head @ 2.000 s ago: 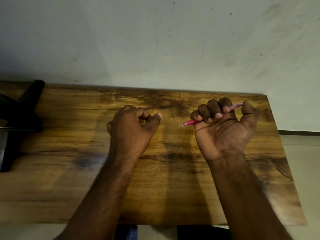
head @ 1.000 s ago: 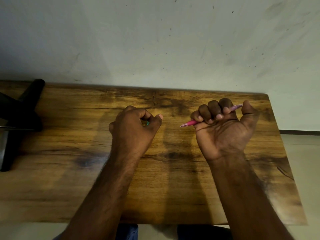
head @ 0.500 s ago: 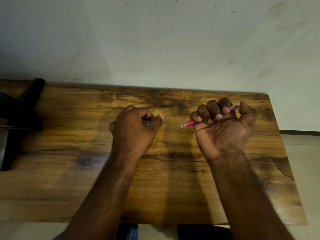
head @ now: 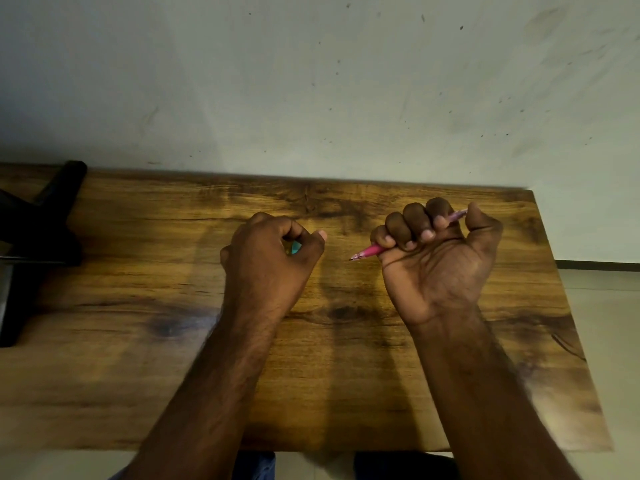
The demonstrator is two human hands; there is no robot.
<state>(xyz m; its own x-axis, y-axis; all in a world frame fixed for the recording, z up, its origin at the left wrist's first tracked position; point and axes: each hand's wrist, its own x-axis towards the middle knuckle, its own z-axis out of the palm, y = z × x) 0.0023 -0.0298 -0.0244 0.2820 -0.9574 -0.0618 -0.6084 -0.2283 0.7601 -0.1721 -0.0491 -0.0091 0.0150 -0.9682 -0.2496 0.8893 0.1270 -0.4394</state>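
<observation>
Pink pen (head: 372,251): gripped in the fist of the right hand (head: 440,258), palm turned up, all four fingers curled over the barrel. The tip projects left of the little finger, pointing toward the left hand; the rear end shows between forefinger and thumb. Pen is held above the wooden table (head: 346,393), right of centre.

Left hand (head: 270,261): back upward, fingers curled round a small teal object (head: 294,248), only partly visible; its kind cannot be told.

Black stand (head: 38,237): at the table's left edge. Marked wall (head: 311,81) behind.
</observation>
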